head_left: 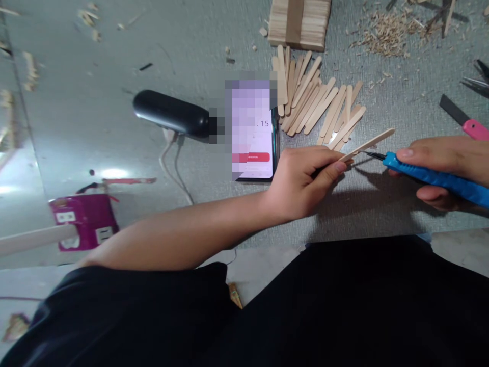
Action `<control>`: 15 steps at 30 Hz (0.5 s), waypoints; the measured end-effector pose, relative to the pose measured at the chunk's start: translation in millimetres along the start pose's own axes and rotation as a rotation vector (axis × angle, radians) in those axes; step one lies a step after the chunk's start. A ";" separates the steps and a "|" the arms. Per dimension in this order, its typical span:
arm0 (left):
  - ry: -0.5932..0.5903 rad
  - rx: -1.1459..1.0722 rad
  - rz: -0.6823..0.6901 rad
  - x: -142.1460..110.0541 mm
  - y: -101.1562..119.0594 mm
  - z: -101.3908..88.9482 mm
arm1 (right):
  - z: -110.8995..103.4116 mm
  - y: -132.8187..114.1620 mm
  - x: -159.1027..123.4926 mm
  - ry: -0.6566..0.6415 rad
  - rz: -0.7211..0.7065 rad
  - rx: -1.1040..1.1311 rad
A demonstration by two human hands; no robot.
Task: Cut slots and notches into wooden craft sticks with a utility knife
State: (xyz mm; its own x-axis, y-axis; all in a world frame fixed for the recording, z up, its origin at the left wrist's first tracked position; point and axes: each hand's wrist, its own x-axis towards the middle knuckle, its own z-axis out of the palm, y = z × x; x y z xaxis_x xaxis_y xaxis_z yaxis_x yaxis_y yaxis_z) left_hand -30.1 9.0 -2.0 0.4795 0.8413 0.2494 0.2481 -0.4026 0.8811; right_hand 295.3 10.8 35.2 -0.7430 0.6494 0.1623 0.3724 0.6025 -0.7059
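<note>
Black clothing (pixel 355 306) of the wearer fills the foreground at 6 o'clock; clock directions are taken from the left hand (pixel 300 183). Its fingers grip a flat wooden stick (pixel 372 141), which projects towards 2 o'clock above the worktop (pixel 214 168). At 3 o'clock, the fingers of the right hand (pixel 454 155) are closed around a blue-handled knife (pixel 428 176), tip at the stick's lower edge; contact cannot be confirmed. The step in hand appears to be trimming, seemingly at an early stage, since the stick's outline looks whole. At 10 o'clock lies a phone (pixel 263 137); at 12 o'clock, loose sticks (pixel 321 110) overlap, apparently uncut for the most part. A pink-handled cutter (pixel 468 124) lies at 2 o'clock. Farther off, at 12 o'clock, a bundle (pixel 280 23) of sticks, probably stock left to work, sits within a brown band (pixel 295 23). Shavings (pixel 382 38) at 1 o'clock suggest some cutting is done; the number of finished pieces cannot be told. Loose sticks and shavings rest directly on the worktop, uncontained; only the band encloses anything, namely the bundle.
</note>
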 end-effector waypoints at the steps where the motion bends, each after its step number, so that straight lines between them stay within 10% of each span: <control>1: 0.001 0.011 0.007 -0.2 -0.1 -0.1 | 1.3 -1.1 0.7 -0.010 -0.016 -0.027; 7: -0.019 0.054 -0.003 -1.8 -0.6 -0.2 | 18.2 -2.2 12.0 0.194 0.002 -0.023; 15: -0.010 0.130 0.052 -2.6 -2.6 -1.1 | 1.2 -0.3 18.0 -0.109 -0.132 0.001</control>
State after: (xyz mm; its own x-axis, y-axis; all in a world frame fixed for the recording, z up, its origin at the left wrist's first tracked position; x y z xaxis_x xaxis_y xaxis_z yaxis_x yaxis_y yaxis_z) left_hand -32.9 8.3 -4.5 0.5025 0.8149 0.2888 0.3298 -0.4894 0.8073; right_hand 281.1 21.8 37.5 -0.8410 0.5109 0.1779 0.2677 0.6787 -0.6839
